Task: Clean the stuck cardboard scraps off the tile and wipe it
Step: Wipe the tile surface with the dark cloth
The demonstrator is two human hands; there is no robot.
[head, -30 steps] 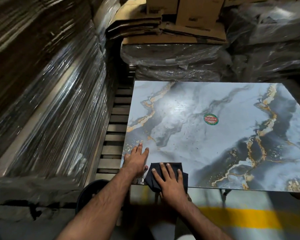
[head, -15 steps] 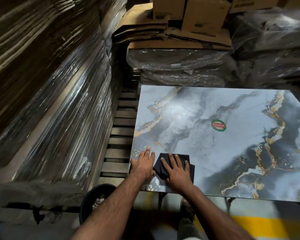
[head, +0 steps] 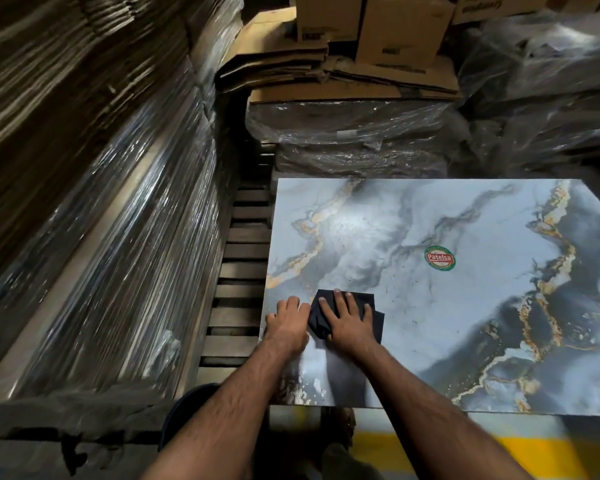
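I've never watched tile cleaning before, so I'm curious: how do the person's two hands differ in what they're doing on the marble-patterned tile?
The right hand lies flat on the folded dark cloth, pressing it down; the left hand rests bare on the glossy marble-patterned tile, touching no cloth. The left hand sits at the tile's left edge; the right hand is further in. Both lie palm down with straight fingers, side by side near the tile's near left corner.
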